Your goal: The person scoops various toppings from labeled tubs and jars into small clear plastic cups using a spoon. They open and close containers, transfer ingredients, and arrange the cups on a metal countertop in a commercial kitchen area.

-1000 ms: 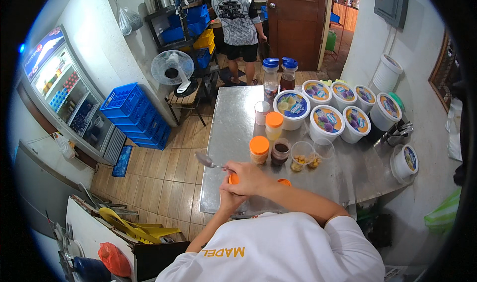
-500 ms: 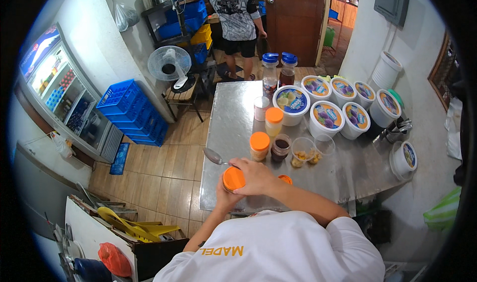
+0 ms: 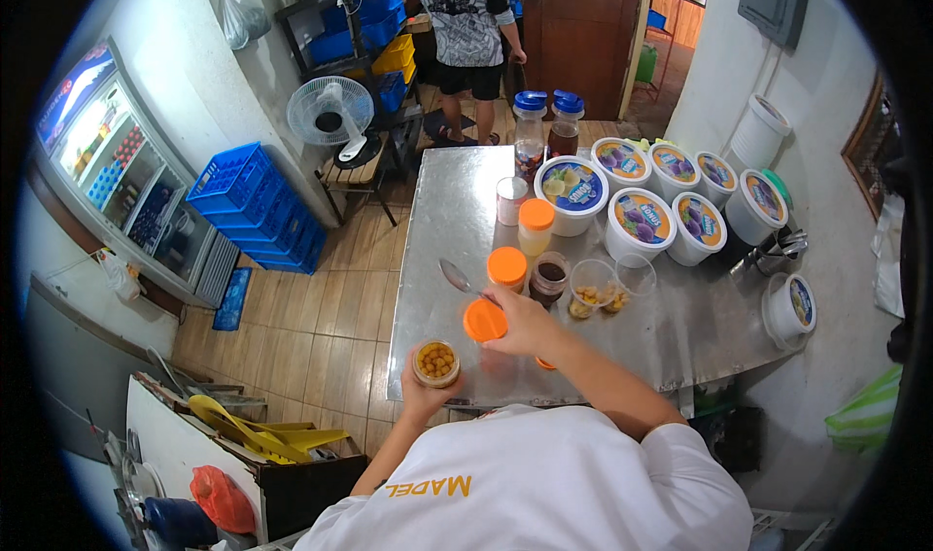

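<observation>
My left hand (image 3: pixel 425 397) is wrapped round an uncapped clear jar (image 3: pixel 438 384) full of round yellow-brown pieces, at the table's near left corner. Up and to the right of it, my right hand (image 3: pixel 530 326) grips the jar's orange lid (image 3: pixel 484 320) and a metal spoon (image 3: pixel 454 275) together; the spoon's bowl points left. Just beyond stand an orange-capped jar (image 3: pixel 506 268), an open jar of dark contents (image 3: pixel 548 286) and clear plastic cups (image 3: pixel 591 293) with yellow pieces at the bottom. Another orange lid (image 3: pixel 545 363) is partly hidden by my right forearm.
The metal table (image 3: pixel 447 211) carries several white tubs (image 3: pixel 639 228), another orange-capped jar (image 3: pixel 536 225) and two blue-topped pitchers (image 3: pixel 530 133). Stacked blue crates (image 3: pixel 255 211), a fan (image 3: pixel 330 119) and a glass-door fridge (image 3: pixel 136 172) are left. A person (image 3: pixel 462 26) stands at the back.
The orange lid has come off the jar and moved up and right in my right hand, along with the spoon. My left hand has shifted slightly left and down with the jar.
</observation>
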The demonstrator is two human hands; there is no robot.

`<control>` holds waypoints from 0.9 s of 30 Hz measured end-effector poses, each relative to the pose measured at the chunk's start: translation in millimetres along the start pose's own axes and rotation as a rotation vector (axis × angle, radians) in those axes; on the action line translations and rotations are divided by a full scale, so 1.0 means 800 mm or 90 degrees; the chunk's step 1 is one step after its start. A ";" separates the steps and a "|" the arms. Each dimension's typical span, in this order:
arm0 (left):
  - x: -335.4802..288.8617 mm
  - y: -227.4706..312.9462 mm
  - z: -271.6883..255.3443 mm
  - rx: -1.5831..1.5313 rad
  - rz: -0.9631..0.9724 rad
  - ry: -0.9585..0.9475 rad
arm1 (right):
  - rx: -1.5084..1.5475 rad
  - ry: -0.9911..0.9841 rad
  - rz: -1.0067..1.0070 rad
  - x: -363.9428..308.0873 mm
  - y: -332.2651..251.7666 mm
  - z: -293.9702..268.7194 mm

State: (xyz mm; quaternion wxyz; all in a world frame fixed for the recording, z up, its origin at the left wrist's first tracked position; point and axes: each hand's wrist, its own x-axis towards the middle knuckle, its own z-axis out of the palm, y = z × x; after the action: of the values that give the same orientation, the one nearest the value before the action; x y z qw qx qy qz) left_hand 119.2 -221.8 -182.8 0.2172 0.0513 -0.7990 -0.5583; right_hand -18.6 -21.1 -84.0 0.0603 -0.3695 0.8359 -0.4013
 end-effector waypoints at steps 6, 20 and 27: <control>-0.006 0.007 -0.022 0.028 -0.031 0.009 | -0.092 -0.093 0.126 -0.052 0.067 0.068; 0.040 0.047 0.025 -0.031 -0.040 -0.025 | 0.281 0.124 0.139 -0.064 0.015 -0.068; 0.070 0.064 0.070 -0.038 0.015 -0.046 | 0.432 0.166 -0.005 -0.097 -0.047 -0.122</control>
State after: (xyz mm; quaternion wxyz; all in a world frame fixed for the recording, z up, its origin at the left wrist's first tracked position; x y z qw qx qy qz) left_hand 54.3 -172.2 -136.0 0.1965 0.0150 -0.7900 -0.5805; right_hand 19.6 76.2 -6.9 0.0710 -0.2777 0.6544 -0.6997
